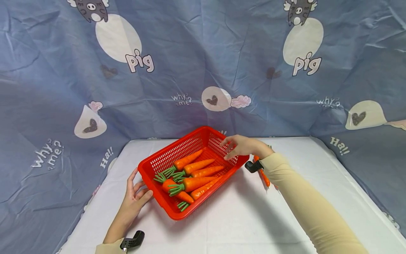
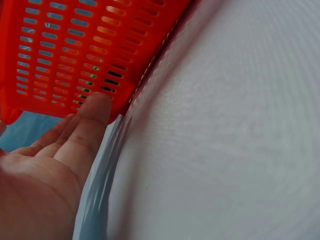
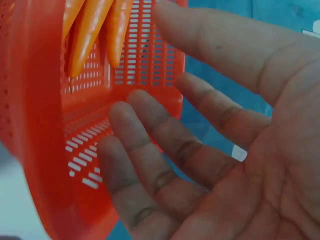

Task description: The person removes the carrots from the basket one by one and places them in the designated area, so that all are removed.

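Note:
A red plastic basket (image 1: 165, 208) with slotted walls sits on the white table and holds several orange carrots (image 1: 198, 181) with green tops. At its left end, my left hand (image 1: 134, 199) touches the outer wall near the rim. The left wrist view shows extended fingers (image 2: 95, 120) against the slotted wall, the thumb barely in view. Over the basket's right end is my right hand (image 1: 239, 146), fingers spread and slightly bent, nothing held. In the right wrist view, those fingers (image 3: 150, 170) are apart from the carrots; whether they touch the rim is unclear.
More carrots (image 1: 264, 178) lie on the white tablecloth (image 1: 241, 225) to the right of the basket, partly hidden by the right forearm. A blue-grey printed cloth (image 1: 177, 70) hangs behind the table and along both sides.

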`<state>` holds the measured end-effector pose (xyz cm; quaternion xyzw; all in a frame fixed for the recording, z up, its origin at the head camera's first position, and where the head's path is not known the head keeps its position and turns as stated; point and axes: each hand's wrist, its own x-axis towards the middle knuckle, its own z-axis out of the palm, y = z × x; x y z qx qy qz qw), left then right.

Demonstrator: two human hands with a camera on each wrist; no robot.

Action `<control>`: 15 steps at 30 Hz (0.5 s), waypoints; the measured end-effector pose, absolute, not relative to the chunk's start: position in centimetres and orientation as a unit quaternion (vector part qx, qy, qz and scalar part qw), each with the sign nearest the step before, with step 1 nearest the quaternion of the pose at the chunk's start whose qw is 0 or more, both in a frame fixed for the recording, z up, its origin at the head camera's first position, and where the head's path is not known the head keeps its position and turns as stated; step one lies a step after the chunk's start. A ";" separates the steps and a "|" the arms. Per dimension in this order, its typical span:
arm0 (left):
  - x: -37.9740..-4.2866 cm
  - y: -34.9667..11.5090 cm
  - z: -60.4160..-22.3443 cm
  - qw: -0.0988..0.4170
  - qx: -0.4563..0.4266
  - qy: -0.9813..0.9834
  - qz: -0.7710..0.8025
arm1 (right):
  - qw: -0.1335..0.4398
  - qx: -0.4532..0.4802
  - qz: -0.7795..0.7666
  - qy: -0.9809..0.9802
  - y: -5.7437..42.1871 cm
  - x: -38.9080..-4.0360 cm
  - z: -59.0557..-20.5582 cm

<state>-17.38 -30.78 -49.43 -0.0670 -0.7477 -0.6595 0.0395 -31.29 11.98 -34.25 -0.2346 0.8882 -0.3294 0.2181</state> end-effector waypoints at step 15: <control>-17.4 -30.8 -49.4 0.041 -0.061 -0.753 -0.654 | 0.300 -0.273 -0.358 0.841 7.5 -32.1 -35.0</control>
